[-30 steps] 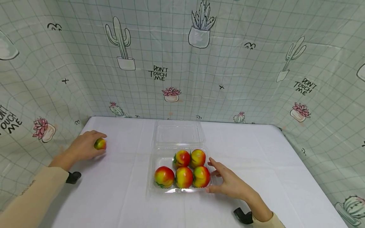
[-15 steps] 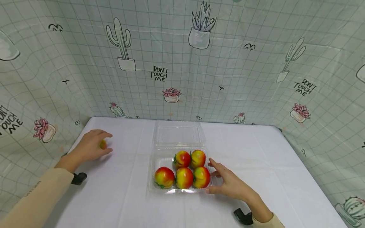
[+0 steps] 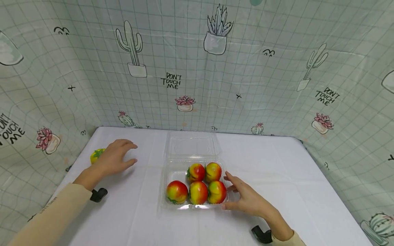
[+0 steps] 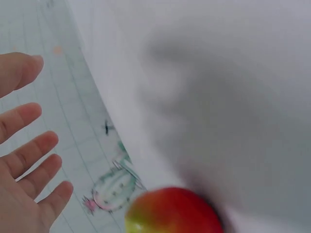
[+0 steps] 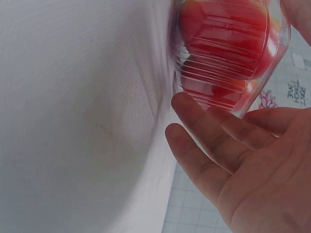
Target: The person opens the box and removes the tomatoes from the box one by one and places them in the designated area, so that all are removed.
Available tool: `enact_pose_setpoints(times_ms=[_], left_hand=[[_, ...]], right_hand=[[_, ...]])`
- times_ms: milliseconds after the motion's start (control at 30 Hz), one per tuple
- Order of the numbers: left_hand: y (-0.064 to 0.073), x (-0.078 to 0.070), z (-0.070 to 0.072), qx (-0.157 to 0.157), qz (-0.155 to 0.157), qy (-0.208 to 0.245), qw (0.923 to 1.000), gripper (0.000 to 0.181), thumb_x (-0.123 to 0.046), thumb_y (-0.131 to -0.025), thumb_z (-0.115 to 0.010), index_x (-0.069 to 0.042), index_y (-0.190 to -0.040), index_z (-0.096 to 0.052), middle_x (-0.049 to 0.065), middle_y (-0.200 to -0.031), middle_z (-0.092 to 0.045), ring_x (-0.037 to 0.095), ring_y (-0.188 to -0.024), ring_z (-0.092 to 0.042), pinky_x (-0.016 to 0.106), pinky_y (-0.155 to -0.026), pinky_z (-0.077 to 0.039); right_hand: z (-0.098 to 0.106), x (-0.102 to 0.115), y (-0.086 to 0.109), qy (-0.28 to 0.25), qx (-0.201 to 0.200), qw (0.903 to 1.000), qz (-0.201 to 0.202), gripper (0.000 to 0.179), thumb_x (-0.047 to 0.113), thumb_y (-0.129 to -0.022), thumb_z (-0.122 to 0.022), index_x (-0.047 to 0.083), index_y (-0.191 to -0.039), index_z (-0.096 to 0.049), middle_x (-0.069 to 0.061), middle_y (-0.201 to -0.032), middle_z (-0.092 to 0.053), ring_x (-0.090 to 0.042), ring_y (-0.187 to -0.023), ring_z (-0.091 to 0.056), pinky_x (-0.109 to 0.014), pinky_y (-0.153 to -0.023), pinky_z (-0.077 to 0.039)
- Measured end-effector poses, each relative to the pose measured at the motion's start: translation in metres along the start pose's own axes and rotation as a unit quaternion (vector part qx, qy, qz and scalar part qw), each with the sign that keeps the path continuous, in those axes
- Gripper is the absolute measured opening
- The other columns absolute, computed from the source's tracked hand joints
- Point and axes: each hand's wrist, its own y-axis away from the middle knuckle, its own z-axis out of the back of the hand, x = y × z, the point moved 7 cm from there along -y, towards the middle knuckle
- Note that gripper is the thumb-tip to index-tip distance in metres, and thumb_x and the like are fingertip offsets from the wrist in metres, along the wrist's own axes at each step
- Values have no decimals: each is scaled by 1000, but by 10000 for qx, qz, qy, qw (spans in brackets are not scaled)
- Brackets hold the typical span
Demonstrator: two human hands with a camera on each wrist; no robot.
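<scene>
In the head view, my left hand (image 3: 115, 158) hovers over the left of the table with its fingers spread and nothing in them. A round red-and-yellow fruit with a green leafy top (image 3: 96, 156) sits behind that hand, partly hidden by it. The left wrist view shows this fruit (image 4: 172, 212) apart from the fingers. My right hand (image 3: 244, 196) is at the right side of a clear plastic clamshell box (image 3: 175, 172), fingers loosely extended along its wall. Inside the box lie several similar fruits (image 3: 198, 192). Through the wall, the right wrist view shows red fruits (image 5: 223, 39).
The box's clear lid (image 3: 193, 143) lies folded back behind it. A white cloth covers the table (image 3: 271, 164). Behind and at both sides hangs a patterned curtain (image 3: 246, 75) with cactus drawings.
My left hand has moved right, off the fruit at the table's left, which now shows behind the wrist. The right hand and the box hold their place.
</scene>
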Motion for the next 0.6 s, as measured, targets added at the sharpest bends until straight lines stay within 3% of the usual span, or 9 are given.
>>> enact_pose_setpoints(times_ms=[333, 600], left_hand=[[-7, -33, -17, 73, -132, 227, 9996, 42, -25, -83, -73, -4, -119, -63, 18, -124, -56, 37, -116, -49, 55, -98, -40], [-7, -61, -21, 35, -362, 562, 9978, 41, -24, -83, -73, -5, -118, -63, 15, -123, -57, 34, -114, -52, 52, -97, -43]], right_hand=[[0, -2, 1, 26, -11, 10000, -25, 101, 44, -73, -80, 12, -152, -25, -5, -145, -42, -14, -109, -55, -49, -101, -41], [1, 1, 1, -4, 11, 10000, 61, 101, 43, -73, -80, 13, -152, -25, -4, -145, -42, -16, -109, -55, -49, -100, -42]])
